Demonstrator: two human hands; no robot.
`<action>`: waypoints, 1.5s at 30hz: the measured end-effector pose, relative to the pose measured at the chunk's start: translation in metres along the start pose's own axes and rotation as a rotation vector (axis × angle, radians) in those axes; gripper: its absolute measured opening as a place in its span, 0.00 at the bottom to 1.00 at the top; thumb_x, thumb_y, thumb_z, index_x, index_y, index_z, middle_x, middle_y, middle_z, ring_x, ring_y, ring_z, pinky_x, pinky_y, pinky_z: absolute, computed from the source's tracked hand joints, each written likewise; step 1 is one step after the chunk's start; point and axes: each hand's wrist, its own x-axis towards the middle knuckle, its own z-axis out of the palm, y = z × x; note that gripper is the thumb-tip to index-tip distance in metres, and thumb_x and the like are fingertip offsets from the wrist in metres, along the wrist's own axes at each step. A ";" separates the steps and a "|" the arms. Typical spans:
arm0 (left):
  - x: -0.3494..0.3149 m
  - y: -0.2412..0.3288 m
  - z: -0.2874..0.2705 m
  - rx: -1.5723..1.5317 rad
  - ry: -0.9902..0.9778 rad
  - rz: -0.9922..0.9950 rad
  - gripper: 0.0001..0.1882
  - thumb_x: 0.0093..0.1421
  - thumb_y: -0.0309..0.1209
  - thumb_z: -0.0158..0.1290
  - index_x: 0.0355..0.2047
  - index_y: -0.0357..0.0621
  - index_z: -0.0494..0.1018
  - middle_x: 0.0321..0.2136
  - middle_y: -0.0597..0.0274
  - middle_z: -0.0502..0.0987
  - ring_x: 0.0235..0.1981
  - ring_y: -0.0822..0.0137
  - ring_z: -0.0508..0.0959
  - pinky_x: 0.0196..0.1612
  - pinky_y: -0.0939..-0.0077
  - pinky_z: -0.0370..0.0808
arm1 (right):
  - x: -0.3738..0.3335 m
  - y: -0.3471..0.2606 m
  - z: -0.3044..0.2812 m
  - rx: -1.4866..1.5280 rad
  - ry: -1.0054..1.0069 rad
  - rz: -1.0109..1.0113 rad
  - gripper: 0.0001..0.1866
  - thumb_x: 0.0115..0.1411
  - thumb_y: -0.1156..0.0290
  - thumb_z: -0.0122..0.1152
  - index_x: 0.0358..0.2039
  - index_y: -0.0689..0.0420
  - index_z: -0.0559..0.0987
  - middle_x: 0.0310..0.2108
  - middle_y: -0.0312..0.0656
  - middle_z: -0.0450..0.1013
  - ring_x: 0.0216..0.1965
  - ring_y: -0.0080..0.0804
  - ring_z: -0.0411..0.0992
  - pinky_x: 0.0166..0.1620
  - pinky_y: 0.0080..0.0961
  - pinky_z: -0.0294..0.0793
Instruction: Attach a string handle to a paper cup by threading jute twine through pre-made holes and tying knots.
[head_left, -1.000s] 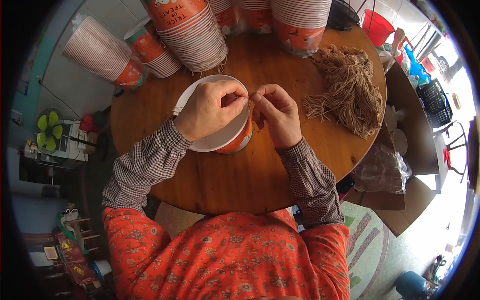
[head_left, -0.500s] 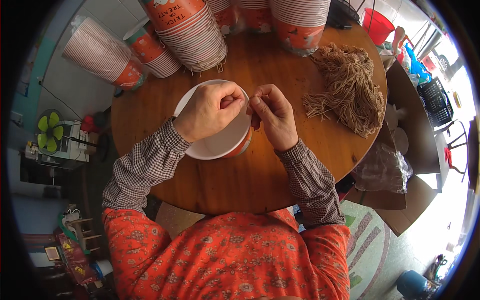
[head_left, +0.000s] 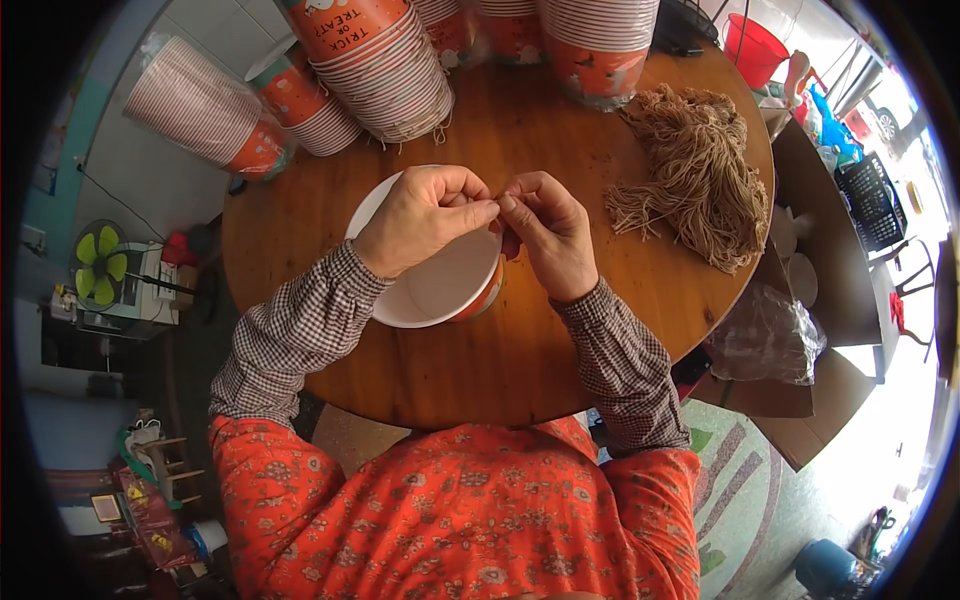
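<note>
A paper bucket (head_left: 430,290), white inside and orange outside, stands with its mouth up near the middle of the table. Over its far right rim, my left hand (head_left: 425,215) and my right hand (head_left: 548,235) meet with their fingertips pinched together. Between the fingertips shows a tiny brownish bit that looks like thin cord; most of it is hidden by the fingers. Part of the bucket's far rim is covered by my left hand. Away to the right lies a loose heap of tan cords (head_left: 695,180).
Nested stacks of orange-and-white paper buckets (head_left: 385,80) line the far side of the round wooden table (head_left: 400,385); another wrapped stack (head_left: 200,105) leans at the far left. An open cardboard box (head_left: 825,240) with clear plastic wrap (head_left: 765,335) sits beside the table's right edge.
My left hand has turned slightly, its thumb now stretched toward my right fingertips. The bucket has shifted a little toward me. My right hand stays nearly in place.
</note>
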 end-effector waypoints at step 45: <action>-0.003 0.001 -0.004 -0.199 0.032 -0.007 0.08 0.63 0.27 0.48 0.41 0.38 0.67 0.22 0.73 0.70 0.21 0.85 0.66 0.24 0.88 0.65 | 0.000 0.000 -0.013 -0.199 -0.032 -0.004 0.08 0.56 0.78 0.64 0.38 0.62 0.77 0.32 0.35 0.76 0.33 0.20 0.73 0.39 0.18 0.74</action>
